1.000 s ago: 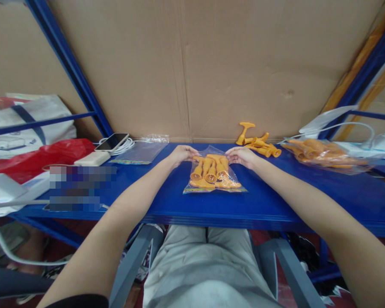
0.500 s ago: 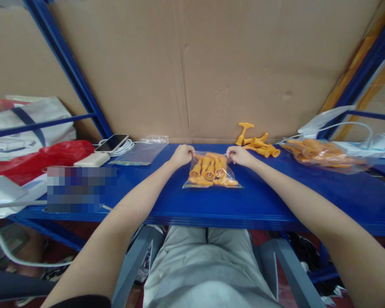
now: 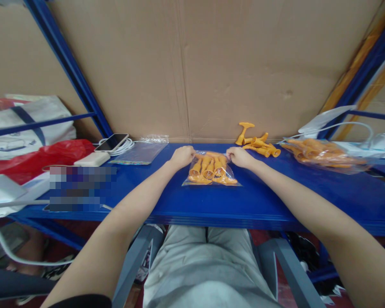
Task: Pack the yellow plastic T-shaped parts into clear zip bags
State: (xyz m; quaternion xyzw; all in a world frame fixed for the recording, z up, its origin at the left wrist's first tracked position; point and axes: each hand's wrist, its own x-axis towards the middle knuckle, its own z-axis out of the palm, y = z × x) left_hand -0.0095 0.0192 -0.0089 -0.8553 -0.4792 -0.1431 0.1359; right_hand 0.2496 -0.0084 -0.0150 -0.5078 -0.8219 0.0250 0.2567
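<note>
A clear plastic bag point(image 3: 208, 169) lies on the blue table in front of me, packed with several orange plastic pieces with flared, hollow ends. My left hand point(image 3: 183, 156) pinches its far left corner. At the far right corner, my right hand point(image 3: 239, 157) grips the bag's edge between thumb and fingers. Just beyond the right hand, loose orange pieces point(image 3: 259, 145) sit in a small pile against the cardboard, one of them standing with a T-shaped top.
Another filled clear bag point(image 3: 321, 153) rests at the right. Left of my hands lie a flat plastic bag point(image 3: 141, 152), a phone point(image 3: 112, 142) on a coiled white cable, a white power bank point(image 3: 92, 159) and a red plastic bag point(image 3: 45, 156). Cardboard point(image 3: 186, 72) walls the back.
Both hands keep hold of the bag's far corners. The bag's near edge has shifted very slightly away from me; the rest looks the same.
</note>
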